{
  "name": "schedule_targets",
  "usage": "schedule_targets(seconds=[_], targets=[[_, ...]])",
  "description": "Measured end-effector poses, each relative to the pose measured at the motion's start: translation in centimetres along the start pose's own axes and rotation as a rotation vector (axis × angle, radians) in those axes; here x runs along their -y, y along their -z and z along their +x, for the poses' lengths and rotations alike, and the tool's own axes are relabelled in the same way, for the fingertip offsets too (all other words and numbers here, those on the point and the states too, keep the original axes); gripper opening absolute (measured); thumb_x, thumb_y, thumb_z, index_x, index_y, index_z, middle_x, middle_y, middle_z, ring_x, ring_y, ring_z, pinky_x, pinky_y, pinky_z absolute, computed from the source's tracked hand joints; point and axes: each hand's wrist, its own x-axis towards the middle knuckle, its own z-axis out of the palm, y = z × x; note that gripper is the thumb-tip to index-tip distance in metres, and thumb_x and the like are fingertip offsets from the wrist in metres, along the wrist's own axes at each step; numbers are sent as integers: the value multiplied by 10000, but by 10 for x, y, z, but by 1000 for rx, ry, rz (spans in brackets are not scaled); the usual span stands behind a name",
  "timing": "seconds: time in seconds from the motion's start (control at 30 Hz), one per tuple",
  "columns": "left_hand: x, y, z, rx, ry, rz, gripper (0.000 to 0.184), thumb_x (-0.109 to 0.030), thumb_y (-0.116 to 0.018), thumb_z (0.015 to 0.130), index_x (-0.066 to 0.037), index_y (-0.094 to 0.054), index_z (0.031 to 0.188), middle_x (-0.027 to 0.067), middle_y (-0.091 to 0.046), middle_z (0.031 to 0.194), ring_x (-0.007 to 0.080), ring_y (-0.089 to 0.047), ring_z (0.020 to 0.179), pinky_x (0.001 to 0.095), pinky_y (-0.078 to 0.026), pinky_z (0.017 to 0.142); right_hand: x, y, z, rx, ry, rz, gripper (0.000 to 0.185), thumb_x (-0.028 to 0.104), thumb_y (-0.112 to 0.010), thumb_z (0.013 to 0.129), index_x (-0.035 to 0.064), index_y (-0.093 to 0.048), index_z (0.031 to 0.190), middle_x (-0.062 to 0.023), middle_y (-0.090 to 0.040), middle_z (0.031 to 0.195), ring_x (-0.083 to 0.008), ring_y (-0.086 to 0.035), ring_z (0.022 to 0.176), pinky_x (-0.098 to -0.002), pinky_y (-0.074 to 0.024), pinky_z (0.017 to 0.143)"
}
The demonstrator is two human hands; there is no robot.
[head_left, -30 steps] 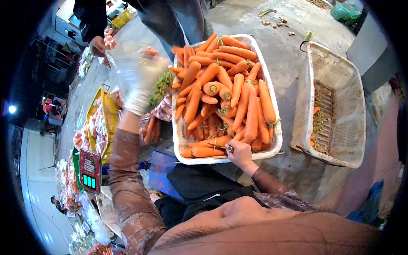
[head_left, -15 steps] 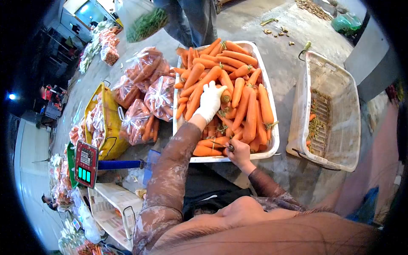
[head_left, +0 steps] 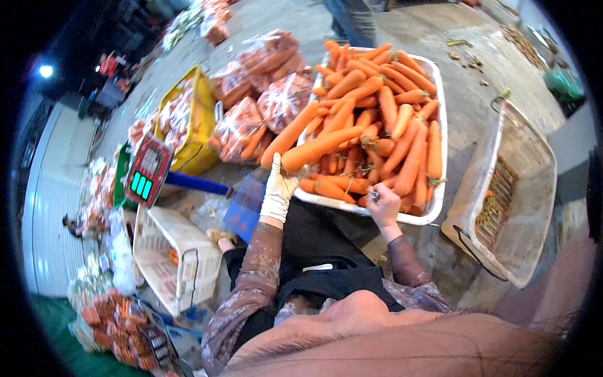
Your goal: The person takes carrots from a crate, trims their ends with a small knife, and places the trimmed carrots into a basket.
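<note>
My left hand (head_left: pixel 280 188), in a white glove, is closed on two large carrots (head_left: pixel 319 149) at their near ends, beside the left edge of the white crate (head_left: pixel 441 125). The two carrots point up and to the right, over the crate's rim. My bare right hand (head_left: pixel 382 204) is closed around the dark handle of a small knife (head_left: pixel 375 196), at the crate's near edge. Most of the knife is hidden by the fingers. A heap of orange carrots (head_left: pixel 389 113), some with green stubs, fills the crate.
Clear bags of carrots (head_left: pixel 286 103) lie left of the crate, beside a yellow crate (head_left: pixel 203 129). A red scale display (head_left: pixel 149 171) stands at the left, above a pale crate (head_left: pixel 176 264). Another crate (head_left: pixel 502 195) with scraps is on the right. A person's legs (head_left: pixel 352 22) show behind.
My left hand has moved left from the carrot heap and now holds two carrots. My right hand keeps the knife near the crate's edge. The view has turned, and the other person's legs show less.
</note>
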Motion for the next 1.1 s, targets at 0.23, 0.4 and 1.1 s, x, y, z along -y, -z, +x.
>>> schedule_targets(seconds=[0.23, 0.4, 1.1], targets=[[-66, 86, -130, -154, -385, 46, 549, -443, -652, 829, -108, -483, 1230, 119, -566, 1172, 315, -556, 1041, 506, -500, 819, 0, -4, -1, 20, -53, 18, 134, 115, -647, 786, 65, -558, 698, -137, -523, 577, -304, -547, 513, -377, -432, 498], [-161, 180, -273, -264, -693, 19, 538, -341, -697, 819, -64, -492, 1233, 118, -552, 1235, 283, -530, 1116, 468, -443, 924, 0, -3, 1, 26, -5, -14, 125, 116, -654, 779, 59, -560, 719, -144, -535, 590, -310, -573, 543, -381, -444, 512], [55, -53, 28, 657, -1200, 2334, 429, -93, -597, 743, -180, -572, 1163, 135, -499, 1174, 290, -524, 1012, 438, -469, 773, 3, -2, 2, 76, -4, -26, 149, 139, -642, 800, 65, -552, 708, -142, -560, 611, -328, -579, 558, -385, -455, 518]])
